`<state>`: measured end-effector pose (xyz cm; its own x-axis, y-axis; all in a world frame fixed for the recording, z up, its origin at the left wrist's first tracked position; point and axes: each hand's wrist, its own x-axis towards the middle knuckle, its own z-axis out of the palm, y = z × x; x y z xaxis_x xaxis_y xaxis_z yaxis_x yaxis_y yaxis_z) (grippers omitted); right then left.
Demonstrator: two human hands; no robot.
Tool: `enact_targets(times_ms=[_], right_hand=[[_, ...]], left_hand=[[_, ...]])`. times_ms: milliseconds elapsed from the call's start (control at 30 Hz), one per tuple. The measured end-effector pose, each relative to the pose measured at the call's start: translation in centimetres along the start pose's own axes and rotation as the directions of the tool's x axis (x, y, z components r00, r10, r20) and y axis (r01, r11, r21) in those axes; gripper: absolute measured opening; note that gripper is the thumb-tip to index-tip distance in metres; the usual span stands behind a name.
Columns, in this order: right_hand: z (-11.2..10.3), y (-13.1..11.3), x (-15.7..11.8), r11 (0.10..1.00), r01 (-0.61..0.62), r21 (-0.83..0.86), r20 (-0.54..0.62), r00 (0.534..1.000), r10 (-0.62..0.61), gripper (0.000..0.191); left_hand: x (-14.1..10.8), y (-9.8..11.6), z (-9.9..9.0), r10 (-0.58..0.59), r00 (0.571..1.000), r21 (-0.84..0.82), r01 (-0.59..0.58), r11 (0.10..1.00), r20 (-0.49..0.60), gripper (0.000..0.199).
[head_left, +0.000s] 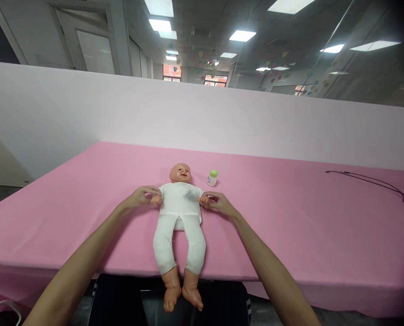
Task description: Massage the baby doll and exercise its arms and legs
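Baby doll: (180, 222) it lies on its back on the pink cloth (280, 235), in front of the person, head away and feet (171, 290) hanging past the near edge above the person's dark trousers (117, 301).
Left hand: (143, 196) its fingers appear bent around the doll's small hand and wrist on that side, a light grasp rather than a squeeze; the exact contact of the thumb cannot be told.
Right hand: (221, 203) thumb and fingers seem to pinch the doll's other hand, near the hem of its white shirt (180, 197).
Evenness: both doll arms lie low beside the trunk — equal, gentle pressure on each side would best hold the body straight.
Pull: with the feet beyond the table edge, a tug toward the person could slide the doll off; small movements, with the wrists relaxed, look safer.
Grip: the doll's hands look smooth and hard, so a hold reaching up to the wrist should slip less than one on the fingers alone.
Green-lidded bottle: (212, 178) it stands just beside the doll's head, near the right hand — the elbow and knuckles should pass clear of it.
Cable: (344, 172) thin and dark, well apart at the far right.
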<state>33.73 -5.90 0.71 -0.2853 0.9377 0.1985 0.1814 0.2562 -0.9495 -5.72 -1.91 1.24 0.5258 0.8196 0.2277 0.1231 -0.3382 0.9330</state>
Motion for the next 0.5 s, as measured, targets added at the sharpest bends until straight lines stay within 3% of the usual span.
enact_targets(times_ms=[67,167,267,333,367,433,500], right_hand=[[0.4,0.2,2.2,0.998,0.028,0.053,-0.148,0.989,-0.02,0.046],[1.3,1.2,6.1,0.991,0.0,0.134,-0.399,0.915,0.054,0.047],[2.3,2.7,8.9,0.971,-0.14,0.195,-0.504,0.835,0.222,0.043],[2.7,3.6,9.7,0.952,-0.221,0.213,-0.525,0.796,0.302,0.04],[2.8,3.9,9.8,0.944,-0.249,0.218,-0.535,0.778,0.329,0.039],[2.5,4.0,9.6,0.94,-0.263,0.217,-0.525,0.78,0.339,0.038],[1.8,3.4,8.7,0.951,-0.222,0.216,-0.482,0.822,0.302,0.039]], left_hand=[[1.8,0.4,0.0,-0.034,0.987,-0.124,0.014,0.992,-0.159,0.035],[5.6,-0.1,0.4,-0.153,0.919,-0.265,0.055,0.963,-0.364,0.046],[8.9,-1.6,1.4,-0.396,0.791,-0.297,0.282,0.912,-0.466,0.039],[10.1,-2.6,2.0,-0.49,0.707,-0.287,0.397,0.872,-0.511,0.044],[10.3,-3.0,2.2,-0.505,0.688,-0.283,0.42,0.863,-0.521,0.047],[10.2,-3.3,2.1,-0.514,0.688,-0.283,0.43,0.858,-0.513,0.045],[9.3,-3.0,1.4,-0.473,0.738,-0.299,0.369,0.88,-0.481,0.038]])
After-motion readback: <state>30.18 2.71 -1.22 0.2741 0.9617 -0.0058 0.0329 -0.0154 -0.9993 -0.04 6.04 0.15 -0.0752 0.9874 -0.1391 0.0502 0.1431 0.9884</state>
